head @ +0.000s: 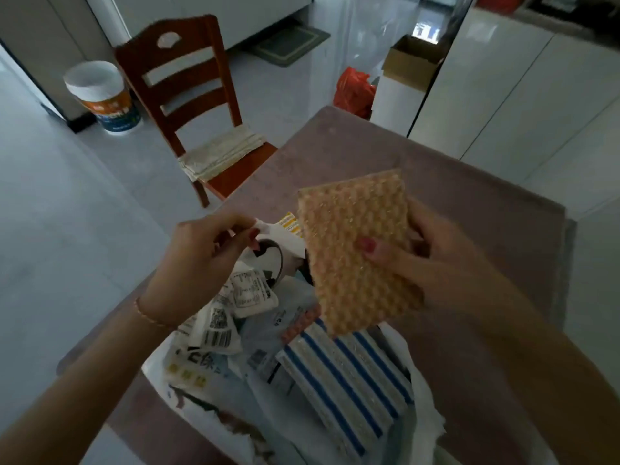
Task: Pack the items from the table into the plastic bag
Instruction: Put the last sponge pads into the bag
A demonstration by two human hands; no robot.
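1. Nearest, the plastic bag (432,411) already holds a striped pack (349,374) and small packets (231,317).
2. Left hand (201,260) pinches the bag's rim open.
3. Right hand (432,263) grips a sponge (355,250) above it, unpacked.
4. Farther, the table (453,182) looks bare, so packing seems nearly done.

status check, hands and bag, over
Right hand holds the sponge above the bag. Left hand pinches the bag's far edge open. Bag already holds packets and a striped pack. Nothing blocking.
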